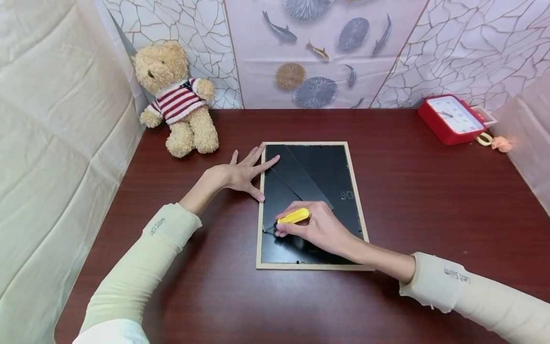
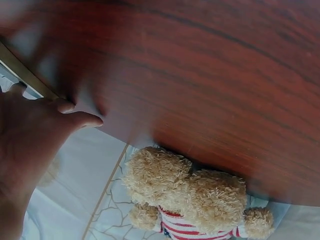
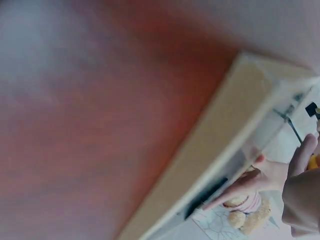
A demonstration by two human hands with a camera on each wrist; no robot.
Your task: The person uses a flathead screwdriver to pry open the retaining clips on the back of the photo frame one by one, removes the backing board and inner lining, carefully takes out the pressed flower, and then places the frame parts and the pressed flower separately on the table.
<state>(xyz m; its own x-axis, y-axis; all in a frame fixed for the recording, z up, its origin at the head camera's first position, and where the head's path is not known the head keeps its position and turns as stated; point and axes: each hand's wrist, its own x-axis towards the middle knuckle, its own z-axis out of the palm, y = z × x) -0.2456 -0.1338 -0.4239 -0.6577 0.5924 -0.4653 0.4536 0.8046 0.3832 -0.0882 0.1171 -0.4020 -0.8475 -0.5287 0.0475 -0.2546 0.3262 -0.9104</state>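
A picture frame with a pale wooden rim lies face down, its black backing and folded stand leg facing up. My right hand pinches a yellow-handled screwdriver above the lower left of the backing. The thin shaft points at a small tab by the left rim. My left hand lies over the frame's upper left edge, fingers spread, thumb at the rim. In the left wrist view, the same hand reaches the frame's edge.
On the dark red wooden table, a teddy bear in a striped sweater sits at the back left. A red clock stands at the back right, beside a small peach-coloured item. Fabric walls enclose the table.
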